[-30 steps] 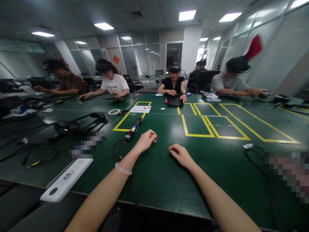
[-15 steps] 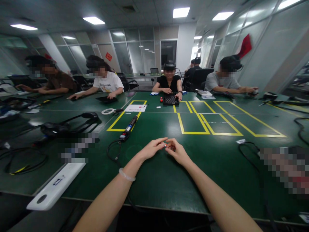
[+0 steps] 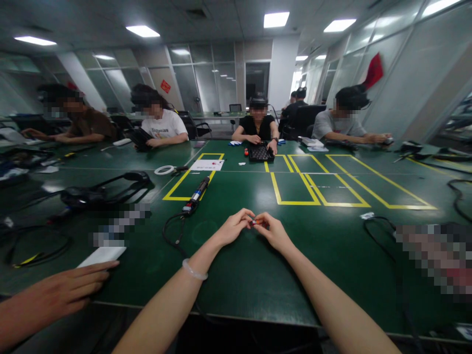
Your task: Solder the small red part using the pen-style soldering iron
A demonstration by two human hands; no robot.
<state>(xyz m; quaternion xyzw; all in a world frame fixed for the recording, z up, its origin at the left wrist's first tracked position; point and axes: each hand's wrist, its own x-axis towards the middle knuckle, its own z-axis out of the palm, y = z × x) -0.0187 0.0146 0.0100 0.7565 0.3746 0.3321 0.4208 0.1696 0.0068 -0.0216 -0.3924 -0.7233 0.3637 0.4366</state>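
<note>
My left hand and my right hand meet fingertip to fingertip just above the green table. Both pinch one tiny red and white part between them. A pale bangle circles my left wrist. A corded tool with a black and red barrel lies to the front left of my left hand, and its cable loops beside it.
Another person's hand reaches in from the lower left over a white flat device. Yellow tape rectangles mark the table ahead. A black headset lies left, a black cable right. Several people sit along the far side; one has a black tray.
My hands came together from apart and now pinch the small part, a little higher than half a second ago. A co-worker's hand has entered at lower left, covering most of the white device.
</note>
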